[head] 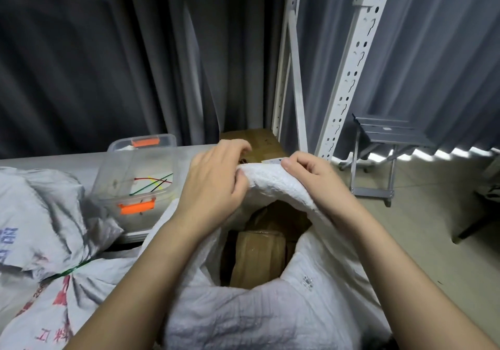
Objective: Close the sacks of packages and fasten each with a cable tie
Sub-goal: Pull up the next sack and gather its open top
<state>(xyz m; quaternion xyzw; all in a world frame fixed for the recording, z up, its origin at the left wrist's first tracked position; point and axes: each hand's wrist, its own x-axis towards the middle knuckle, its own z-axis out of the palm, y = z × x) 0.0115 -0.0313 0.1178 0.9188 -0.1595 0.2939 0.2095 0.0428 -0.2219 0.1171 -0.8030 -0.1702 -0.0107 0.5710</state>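
Gathering the far rim of the open white sack [270,309], the left hand [213,184] and right hand [311,179] are both pinching the woven fabric, fingers curled over the edge, the 2 hands sitting just beside each other at 12 o'clock of the sack's mouth. The mouth is still gaping toward the person at 6 o'clock of the hands, with brown packages [259,257] showing inside, so the next move seems to call for bunching the near rim up to meet the far one. The cable ties [151,183], red, green, black and yellow, are lying in a clear plastic box [135,187] on the counter [67,160], at 9 o'clock of the left hand, which is the nearer one. At 8 o'clock a tied sack [46,241] is already cinched with a green tie [73,270]; its blue and red printing is too blurred and turned to read.
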